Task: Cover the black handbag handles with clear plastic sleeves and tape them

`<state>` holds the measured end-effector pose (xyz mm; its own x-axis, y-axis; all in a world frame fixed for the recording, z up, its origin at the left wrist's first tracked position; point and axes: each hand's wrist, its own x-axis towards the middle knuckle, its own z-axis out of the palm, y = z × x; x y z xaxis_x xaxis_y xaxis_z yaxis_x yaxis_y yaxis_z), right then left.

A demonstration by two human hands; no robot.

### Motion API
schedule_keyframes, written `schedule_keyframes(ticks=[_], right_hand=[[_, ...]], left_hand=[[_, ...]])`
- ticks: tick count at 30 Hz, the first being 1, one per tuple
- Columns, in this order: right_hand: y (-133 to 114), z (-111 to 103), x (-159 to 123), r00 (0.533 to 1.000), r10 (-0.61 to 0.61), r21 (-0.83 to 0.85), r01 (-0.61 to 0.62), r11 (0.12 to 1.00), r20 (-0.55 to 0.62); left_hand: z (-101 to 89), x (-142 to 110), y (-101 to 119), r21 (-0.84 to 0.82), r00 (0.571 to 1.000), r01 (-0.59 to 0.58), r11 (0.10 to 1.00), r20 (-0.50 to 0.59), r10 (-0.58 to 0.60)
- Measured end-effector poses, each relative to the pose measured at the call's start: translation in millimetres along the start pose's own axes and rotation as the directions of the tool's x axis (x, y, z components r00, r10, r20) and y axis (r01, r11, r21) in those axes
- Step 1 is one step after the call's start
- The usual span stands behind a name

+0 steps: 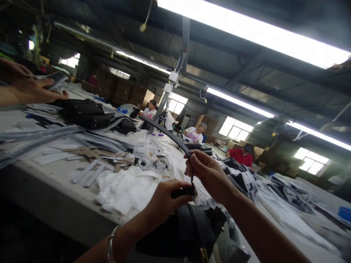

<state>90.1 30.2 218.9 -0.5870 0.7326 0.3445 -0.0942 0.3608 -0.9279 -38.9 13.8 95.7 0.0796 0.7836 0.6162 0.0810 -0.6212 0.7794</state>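
Observation:
A long dark strap (167, 132) rises from my right hand (204, 171), pinched between thumb and fingers, its free end pointing up and left. Lower down, my left hand (167, 197) is closed on a short black strap piece (182, 192) with a gold-coloured metal fitting (195, 191). The long strap's lower end runs down to that fitting. Directly beneath both hands is a black bag (189, 230) with gold-coloured hardware, partly hidden by my left forearm.
White crumpled wrapping (123, 190) and cardboard strips (95, 155) cover the table. Black bags (85, 113) lie at the left, where another person's hands (33, 86) hold a phone-like object. Several people sit farther back, and patterned cloth (244, 179) lies at the right.

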Motion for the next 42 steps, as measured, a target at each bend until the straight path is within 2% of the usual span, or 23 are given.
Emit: schedule_keyframes(ticks=[5, 9, 12, 16, 18, 20, 22, 23, 25, 27, 29, 35, 42], right_hand=[[-6, -6, -2, 0.998, -0.005, 0.106, 0.012, 0.994, -0.066], [-4, -21, -4, 0.991, -0.015, 0.131, 0.032, 0.991, -0.132], [-8, -29, -1, 0.984, -0.036, 0.097, 0.054, 0.994, -0.176], [-40, -34, 7, 0.936, -0.186, -0.013, 0.191, 0.982, -0.299], [-59, -34, 8, 0.910, -0.268, -0.097, 0.250, 0.963, -0.315], [-69, -33, 5, 0.929, -0.258, -0.186, 0.213, 0.959, -0.265], [-66, -30, -1, 0.987, -0.075, -0.331, 0.023, 0.943, -0.144], [-59, -27, -5, 0.994, 0.071, -0.448, -0.100, 0.888, -0.082], [-42, -20, -11, 0.943, 0.331, -0.697, -0.259, 0.669, -0.033], [-25, -12, -16, 0.900, 0.434, -0.848, -0.266, 0.459, -0.047], [-15, -6, -17, 0.895, 0.440, -0.909, -0.235, 0.343, -0.065], [-19, -3, -11, 0.893, 0.443, -0.961, -0.190, 0.202, -0.083], [-15, -4, -6, 0.878, 0.477, -0.969, -0.146, 0.200, -0.034]], left_hand=[[-7.7, -12, -5, -0.048, 0.993, 0.080, 0.996, -0.086, -0.084], [-24.1, -34, -24, -0.017, 0.971, 0.156, 0.988, -0.179, -0.156], [-28.3, -47, -38, -0.117, 0.950, 0.226, 0.967, -0.195, -0.246], [-23.6, -48, -42, -0.187, 0.940, 0.239, 0.953, -0.203, -0.276], [-21.9, -46, -40, -0.211, 0.942, 0.226, 0.951, -0.201, -0.268], [-21.4, -44, -39, -0.231, 0.946, 0.218, 0.948, -0.187, -0.263], [-21.3, -45, -37, -0.249, 0.945, 0.214, 0.945, -0.191, -0.264], [-21.0, -45, -36, -0.258, 0.944, 0.213, 0.942, -0.195, -0.266], [-19.9, -47, -36, -0.269, 0.940, 0.214, 0.939, -0.206, -0.273], [-18.4, -48, -36, -0.271, 0.932, 0.223, 0.936, -0.223, -0.287], [-17.0, -49, -36, -0.271, 0.924, 0.233, 0.934, -0.237, -0.300], [-16.9, -49, -34, -0.293, 0.922, 0.241, 0.925, -0.229, -0.313], [-19.6, -50, -30, -0.261, 0.932, 0.243, 0.934, -0.205, -0.300]])
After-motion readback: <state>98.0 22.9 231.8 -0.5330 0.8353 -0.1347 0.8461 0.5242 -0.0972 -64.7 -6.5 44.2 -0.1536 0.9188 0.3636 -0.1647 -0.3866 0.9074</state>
